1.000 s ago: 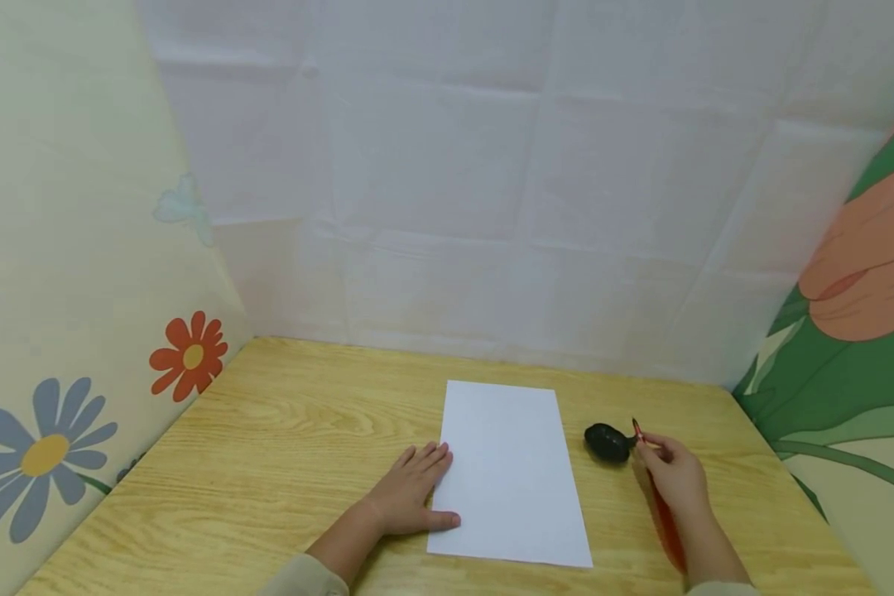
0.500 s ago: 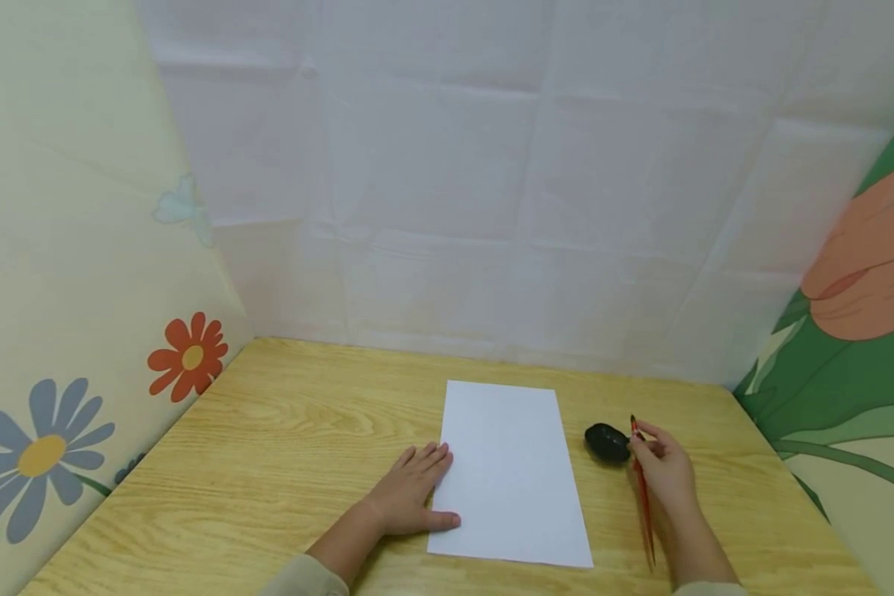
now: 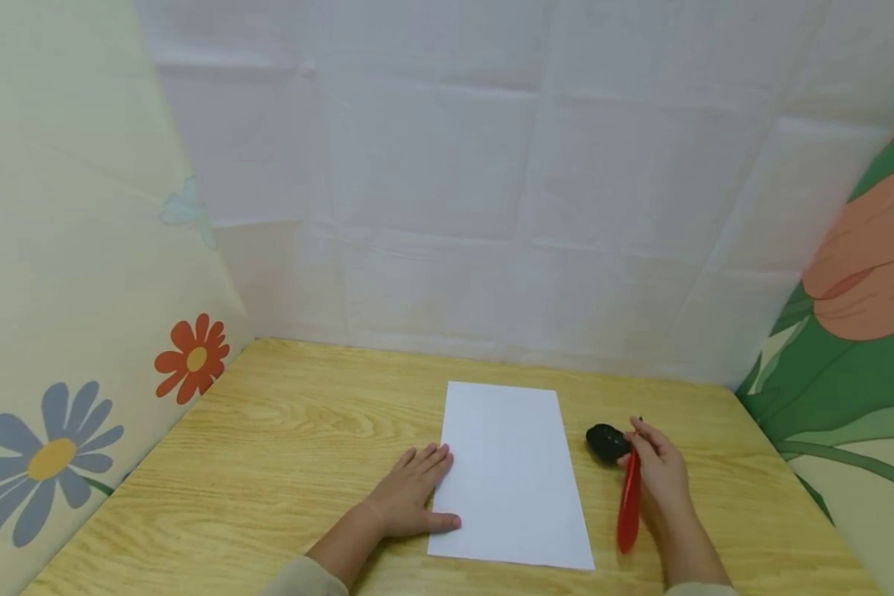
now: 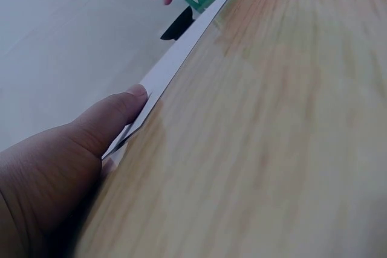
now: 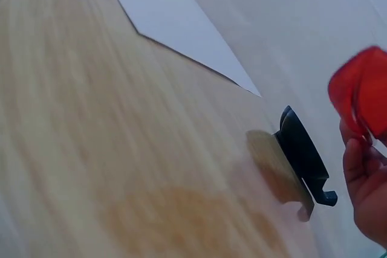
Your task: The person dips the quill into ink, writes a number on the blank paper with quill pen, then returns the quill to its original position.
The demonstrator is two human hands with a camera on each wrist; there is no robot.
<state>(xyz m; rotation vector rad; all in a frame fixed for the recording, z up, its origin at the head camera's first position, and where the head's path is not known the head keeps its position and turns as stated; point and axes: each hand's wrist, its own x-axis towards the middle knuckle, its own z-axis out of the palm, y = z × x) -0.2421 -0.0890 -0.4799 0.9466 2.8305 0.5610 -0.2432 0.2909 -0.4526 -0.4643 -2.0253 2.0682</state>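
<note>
A white sheet of paper lies on the wooden table, its long sides running away from me. My left hand rests flat on its left edge, fingers straight and thumb on the paper; the left wrist view shows the thumb along the edge. Between thumb and fingers, my right hand pinches a red, feather-shaped pen near its dark tip, the broad end pointing back toward me. Just left of those fingertips sits a black oval base with a small hooked arm, seen side-on in the right wrist view.
The wood-grain table extends on both sides of the paper. A creased white cloth hangs behind it. Flower-printed sheets flank it, with a red flower at left and a large tulip at right.
My right hand has shifted slightly left. The pen's broad end has swung leftward, out from beside the wrist, and its wide red face now shows. The left hand and paper stay put.
</note>
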